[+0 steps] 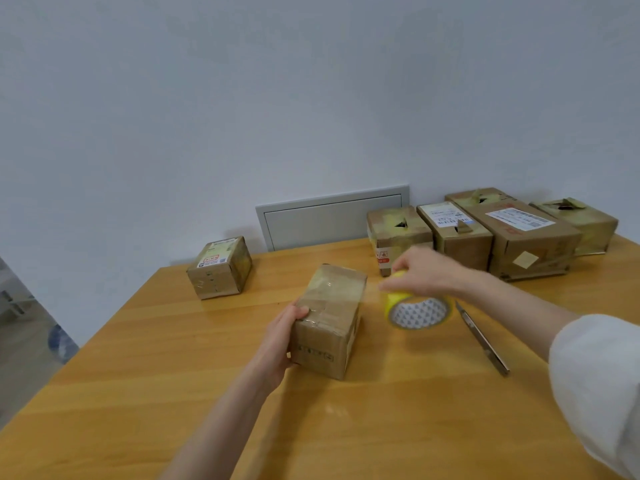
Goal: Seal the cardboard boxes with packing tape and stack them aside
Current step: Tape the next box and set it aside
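Pale grey wall (242, 98): fills the upper half. A flat grey rectangular panel (329, 220) is set low in it, its lower edge hidden behind the table.
Orange-brown wooden table (173, 375): its near and right edges are cut off by the frame.
Row of four brown cardboard boxes (533, 247): at the far right of the table, side by side and touching. Several tops have torn flaps, and the labels are too small to read.
White sleeve (599, 375): on the right arm, cut off at the frame's right edge.
Brown cardboard box with glossy tape across its top (332, 306): stands mid-table, flaps down (the print on its near face is illegible).
Small brown cardboard cube with a red-and-white label (221, 268): alone at the far left corner, well apart from the rest.
Left hand (280, 341): grips the taped box at its near left edge, thumb on top. The fingers are mostly hidden against the side.
Right hand (422, 271): blurred, fingers curled over the top of the roll, and it covers part of the row's leftmost box.
Yellow roll of packing tape with a patterned white core (419, 311): just right of the taped box. A faint sheen lies between them, and I cannot tell whether it is a strip of tape.
Slim grey metal utility knife (483, 337): lies on the table, just right of the roll.
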Motion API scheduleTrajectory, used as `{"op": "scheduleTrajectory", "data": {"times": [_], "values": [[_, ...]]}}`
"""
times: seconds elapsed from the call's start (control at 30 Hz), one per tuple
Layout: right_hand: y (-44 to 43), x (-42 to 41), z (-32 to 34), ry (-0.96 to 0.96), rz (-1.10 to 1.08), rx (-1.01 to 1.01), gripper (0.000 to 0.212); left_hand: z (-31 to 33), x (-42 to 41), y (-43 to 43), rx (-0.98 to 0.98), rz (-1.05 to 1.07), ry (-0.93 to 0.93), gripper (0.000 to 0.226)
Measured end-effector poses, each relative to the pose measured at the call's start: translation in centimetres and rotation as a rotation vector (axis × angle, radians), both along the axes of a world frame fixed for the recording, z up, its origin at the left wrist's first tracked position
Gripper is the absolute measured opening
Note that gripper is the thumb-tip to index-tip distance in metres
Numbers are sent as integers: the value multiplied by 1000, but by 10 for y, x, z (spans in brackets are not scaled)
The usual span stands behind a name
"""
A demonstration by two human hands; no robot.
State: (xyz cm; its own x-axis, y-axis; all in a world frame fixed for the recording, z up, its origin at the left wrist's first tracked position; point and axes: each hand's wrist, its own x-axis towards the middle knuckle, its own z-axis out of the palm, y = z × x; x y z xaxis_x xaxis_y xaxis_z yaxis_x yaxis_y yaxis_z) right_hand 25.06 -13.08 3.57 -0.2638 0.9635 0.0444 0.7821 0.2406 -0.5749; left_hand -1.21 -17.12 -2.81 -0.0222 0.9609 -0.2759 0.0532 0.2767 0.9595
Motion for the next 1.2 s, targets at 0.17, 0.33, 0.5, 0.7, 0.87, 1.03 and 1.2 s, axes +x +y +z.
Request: {"op": "scheduleTrajectory", "data": {"times": [0.17, 0.33, 0.5, 0.7, 0.87, 1.03, 1.2], "values": [[-3, -6, -32, 73, -58, -20, 48, -3, -2, 0, -11, -1, -17, 21], [-2, -15, -32, 22, -119, -39, 54, 0, -5, -4, -14, -40, -18, 21], [-6, -32, -45, -103, -164, -57, 59, 10, -4, -7, 83, -98, 212, 32], [-5, -40, -42, -150, -151, -64, 77, 38, 20, 3, 571, -345, 1318, 88], [-6, -42, -40, -159, -157, -75, 69, 32, 35, 9, 547, -516, 1621, 83], [-4, -50, -40, -160, -170, -60, 77, 34, 25, 13, 508, -624, 1543, 67], [-5, -57, -40, -176, -195, -46, 74, 36, 20, 16, 429, -659, 1493, 67]]}}
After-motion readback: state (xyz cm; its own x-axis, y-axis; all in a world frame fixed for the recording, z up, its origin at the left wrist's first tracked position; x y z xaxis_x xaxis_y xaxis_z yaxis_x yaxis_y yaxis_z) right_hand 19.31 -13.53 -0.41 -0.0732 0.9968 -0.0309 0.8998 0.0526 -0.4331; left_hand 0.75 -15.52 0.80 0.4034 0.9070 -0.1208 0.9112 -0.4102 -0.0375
